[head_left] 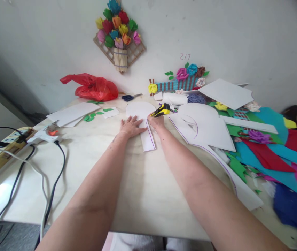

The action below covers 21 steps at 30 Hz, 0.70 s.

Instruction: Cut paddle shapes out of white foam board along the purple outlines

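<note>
A white foam-board shape (141, 112) with a rounded top and a narrow stem lies on the table (143, 188), a purple line drawn along the stem's right edge. My left hand (130, 126) lies flat on it, fingers spread, pressing it down. My right hand (156, 120) is closed round a yellow and black utility knife (161, 111), its tip at the top of the purple line. Both forearms reach forward from the near edge.
Larger white cut-outs (205, 127) and coloured paper scraps (268, 157) crowd the right side. A glue gun (45, 135), power strip (6, 143) and cables lie at left. Blue scissors (129, 97), a red plastic bag (93, 87) and paper-flower crafts sit by the wall.
</note>
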### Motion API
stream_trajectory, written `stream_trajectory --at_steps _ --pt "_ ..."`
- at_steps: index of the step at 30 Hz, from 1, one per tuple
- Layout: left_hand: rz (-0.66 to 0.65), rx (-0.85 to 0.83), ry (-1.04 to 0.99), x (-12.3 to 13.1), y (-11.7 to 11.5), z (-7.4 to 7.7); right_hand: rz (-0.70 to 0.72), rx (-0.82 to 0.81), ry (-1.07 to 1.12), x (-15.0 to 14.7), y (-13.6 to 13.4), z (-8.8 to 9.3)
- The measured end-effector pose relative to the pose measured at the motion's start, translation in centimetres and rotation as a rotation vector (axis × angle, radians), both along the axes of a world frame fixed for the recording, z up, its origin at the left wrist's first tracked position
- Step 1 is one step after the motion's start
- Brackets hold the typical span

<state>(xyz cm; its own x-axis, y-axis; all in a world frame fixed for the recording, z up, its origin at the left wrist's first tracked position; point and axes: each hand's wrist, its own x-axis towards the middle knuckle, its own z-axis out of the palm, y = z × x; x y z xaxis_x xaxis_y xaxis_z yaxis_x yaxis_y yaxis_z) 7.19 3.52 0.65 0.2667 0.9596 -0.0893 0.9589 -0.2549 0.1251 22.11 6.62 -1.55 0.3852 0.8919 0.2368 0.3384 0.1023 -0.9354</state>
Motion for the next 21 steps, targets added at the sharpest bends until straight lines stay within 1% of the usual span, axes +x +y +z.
stream_trajectory --at_steps 4,7,9,14,21 --pt "-0.003 0.003 0.011 0.0 -0.1 0.1 -0.063 -0.035 -0.014 0.3 -0.5 0.5" --pt "-0.007 0.002 0.019 -0.1 -0.2 0.2 -0.119 -0.024 0.051 0.4 -0.4 0.5" --pt "-0.009 -0.002 0.016 -0.1 -0.2 0.2 -0.129 -0.008 0.110 0.4 0.0 0.2" --pt "-0.006 -0.009 0.005 0.0 -0.1 0.1 -0.052 0.025 0.198 0.2 0.6 -0.4" --pt "-0.019 -0.007 -0.007 -0.2 -0.1 0.1 0.006 0.010 0.176 0.2 0.6 -0.5"
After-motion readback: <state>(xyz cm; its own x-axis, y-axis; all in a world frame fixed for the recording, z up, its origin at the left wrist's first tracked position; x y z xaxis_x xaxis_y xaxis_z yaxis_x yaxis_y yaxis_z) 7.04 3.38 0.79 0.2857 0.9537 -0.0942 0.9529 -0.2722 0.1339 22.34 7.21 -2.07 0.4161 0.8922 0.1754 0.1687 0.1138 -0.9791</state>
